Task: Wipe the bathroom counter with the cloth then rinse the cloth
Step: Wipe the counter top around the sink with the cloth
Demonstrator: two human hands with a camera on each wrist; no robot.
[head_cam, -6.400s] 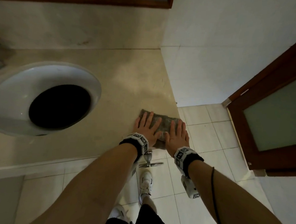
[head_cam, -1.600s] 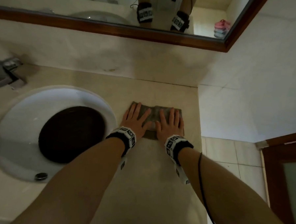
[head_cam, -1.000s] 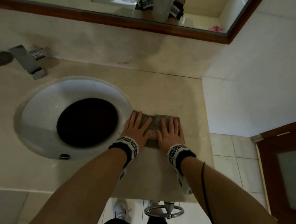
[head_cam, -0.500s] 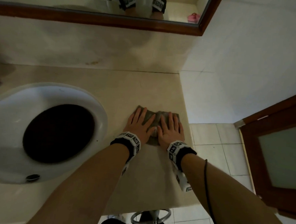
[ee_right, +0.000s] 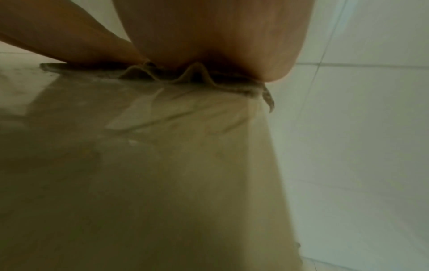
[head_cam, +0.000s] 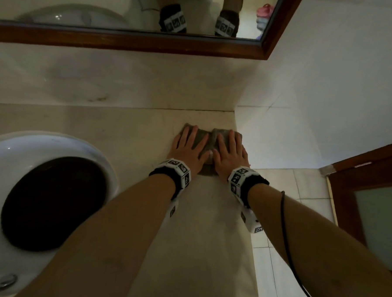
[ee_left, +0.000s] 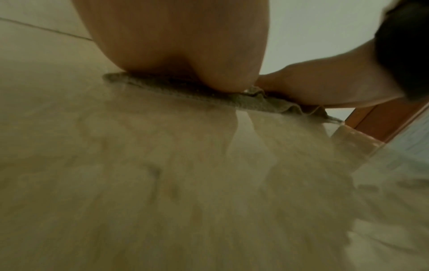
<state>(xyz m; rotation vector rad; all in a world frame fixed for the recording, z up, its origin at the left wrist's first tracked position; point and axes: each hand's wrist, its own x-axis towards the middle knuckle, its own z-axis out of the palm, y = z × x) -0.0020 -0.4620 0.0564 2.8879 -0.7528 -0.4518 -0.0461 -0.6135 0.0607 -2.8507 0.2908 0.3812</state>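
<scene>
Both hands press flat, fingers straight and slightly spread, on a grey cloth [head_cam: 210,137] at the back right corner of a beige bathroom counter [head_cam: 132,131]: the left hand [head_cam: 189,149] covers its left half, the right hand [head_cam: 230,153] its right, thumbs nearly touching over a bunched ridge of fabric. The cloth's right edge reaches the counter's end beside the white tiled wall [head_cam: 307,93]. A white sink [head_cam: 95,152] sits well to the left; a wood-framed mirror [head_cam: 150,42] hangs above.
</scene>
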